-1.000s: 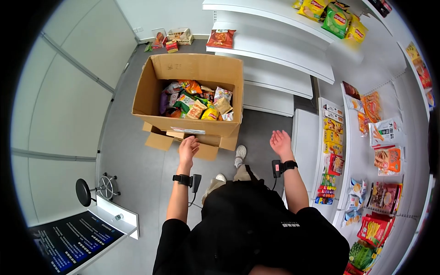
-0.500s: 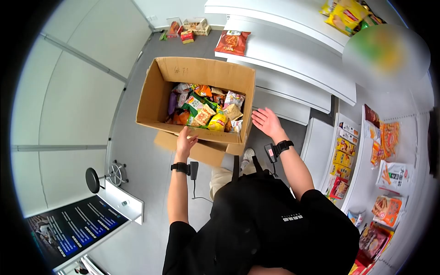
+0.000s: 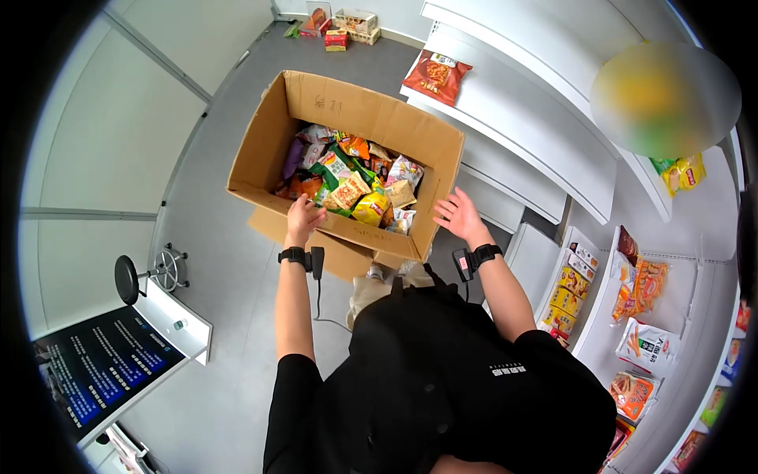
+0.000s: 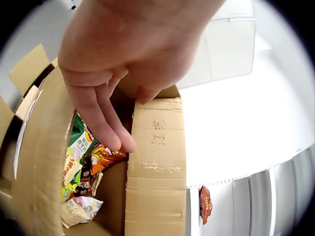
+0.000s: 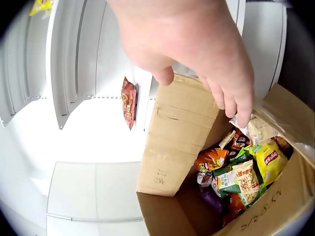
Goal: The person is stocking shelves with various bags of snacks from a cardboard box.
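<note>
A large open cardboard box (image 3: 371, 107) stands on the floor in front of the person, with snack bags piled inside. Among them are a yellow chip bag (image 3: 369, 208), a green bag (image 5: 226, 181) and an orange bag (image 4: 104, 156). The left hand (image 3: 302, 220) is at the box's near left rim, its fingers extended over the opening. At the near right corner is the right hand (image 3: 459, 216), with spread, fairly straight fingers. In the right wrist view its fingertips overlap the box's edge. Neither hand holds a bag.
White shelves (image 3: 521, 118) line the far right; a red snack bag (image 3: 437, 77) lies on one. More packaged snacks hang or stand on the right-hand racks (image 3: 608, 316). Small boxes (image 3: 355, 25) sit by the back wall. A stool (image 3: 126, 279) and a screen (image 3: 103, 367) are at left.
Both hands have moved forward to the box, the left to its near rim and the right to its right corner. The head view has shifted, and the box appears turned in it.
</note>
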A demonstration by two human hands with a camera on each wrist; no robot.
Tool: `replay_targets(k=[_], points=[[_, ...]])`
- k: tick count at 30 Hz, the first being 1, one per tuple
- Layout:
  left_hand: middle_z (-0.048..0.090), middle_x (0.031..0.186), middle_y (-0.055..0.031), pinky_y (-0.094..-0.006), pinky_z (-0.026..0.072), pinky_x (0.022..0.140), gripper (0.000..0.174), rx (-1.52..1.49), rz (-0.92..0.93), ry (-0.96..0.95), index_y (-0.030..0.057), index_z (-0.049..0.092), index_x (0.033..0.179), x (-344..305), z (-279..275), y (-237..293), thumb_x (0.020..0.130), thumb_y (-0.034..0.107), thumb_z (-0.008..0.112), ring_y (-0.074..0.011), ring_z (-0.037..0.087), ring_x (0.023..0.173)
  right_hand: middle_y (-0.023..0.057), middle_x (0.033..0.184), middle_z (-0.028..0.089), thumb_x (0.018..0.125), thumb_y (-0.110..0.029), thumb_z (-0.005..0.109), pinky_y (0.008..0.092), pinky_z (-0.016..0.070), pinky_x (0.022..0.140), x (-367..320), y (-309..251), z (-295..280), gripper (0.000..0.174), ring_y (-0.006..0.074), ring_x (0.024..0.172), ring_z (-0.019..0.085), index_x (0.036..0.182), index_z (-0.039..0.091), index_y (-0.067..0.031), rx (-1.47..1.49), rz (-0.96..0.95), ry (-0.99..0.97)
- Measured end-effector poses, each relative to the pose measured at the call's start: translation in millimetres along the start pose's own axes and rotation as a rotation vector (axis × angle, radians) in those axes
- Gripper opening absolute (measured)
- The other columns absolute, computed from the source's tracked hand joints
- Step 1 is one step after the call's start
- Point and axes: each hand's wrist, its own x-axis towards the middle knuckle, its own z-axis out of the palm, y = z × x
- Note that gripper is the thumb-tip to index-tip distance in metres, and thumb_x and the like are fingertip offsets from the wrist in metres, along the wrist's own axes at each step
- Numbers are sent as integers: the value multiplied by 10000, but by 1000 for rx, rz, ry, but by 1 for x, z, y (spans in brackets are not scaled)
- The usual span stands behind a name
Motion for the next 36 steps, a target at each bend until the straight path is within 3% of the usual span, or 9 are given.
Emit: replay_targets(k=[3,7,18,19,22,23,29,34,36], points=[[607,1137,-208,-289,557,542,513,14,-23,32,10,407,1297,15,2,1,918,338,517,-215,659,688,145,1535,142,905,-495,484,541,216,1085,11,-3,16,823,312,1398,191,1493,48,-118,-26,-29,32],[638,1071,-204,-283,552,531,495,25,-27,3,-16,425,1269,4,-1,2,915,317,518,-175,641,615,118,1553,64,895,-499,496,577,199,1076,27,13,23,837,322,1405,155,1495,39,-138,-56,11,130],[607,1175,-191,-268,560,631,481,11,-33,78,-12,419,1276,-8,10,7,935,323,476,-173,645,729,213,1529,14,885,-407,533,714,208,989,108,-14,66,780,449,1386,91,1488,106,-159,-134,413,466],[607,1174,-184,-268,561,638,493,-4,-32,79,-12,406,1297,-8,10,6,939,321,467,-181,644,744,221,1524,26,880,-394,539,732,204,974,117,-15,69,725,465,1379,97,1468,192,-151,-175,429,473],[617,1148,-181,-264,560,630,486,-14,-45,109,-8,415,1287,-6,12,6,938,325,469,-177,644,731,217,1519,60,876,-386,543,743,220,956,144,-17,75,665,472,1373,108,1433,279,-138,-386,469,285],[624,1130,-178,-262,558,624,483,-20,-48,126,-10,420,1281,-6,14,6,938,326,470,-173,642,720,209,1499,148,873,-386,543,742,248,941,156,-15,78,627,476,1357,149,1404,331,-129,-401,515,286],[671,949,-171,-257,532,520,404,-9,-89,272,-18,487,1191,-12,27,17,926,287,476,-163,626,599,183,1418,329,872,-417,534,728,299,907,238,30,70,635,457,1300,276,1402,339,-128,-605,563,108],[678,874,-160,-247,514,485,399,30,-125,346,-41,510,1151,-10,33,25,926,285,468,-144,603,530,167,1377,396,875,-390,531,686,351,895,279,79,76,614,418,1227,389,1400,330,-145,-775,711,20],[678,863,-158,-244,510,478,395,38,-134,368,-43,515,1145,-9,35,28,926,283,466,-141,598,514,172,1340,426,867,-380,535,610,420,878,294,102,74,601,384,1193,444,1382,339,-139,-910,747,-59]])
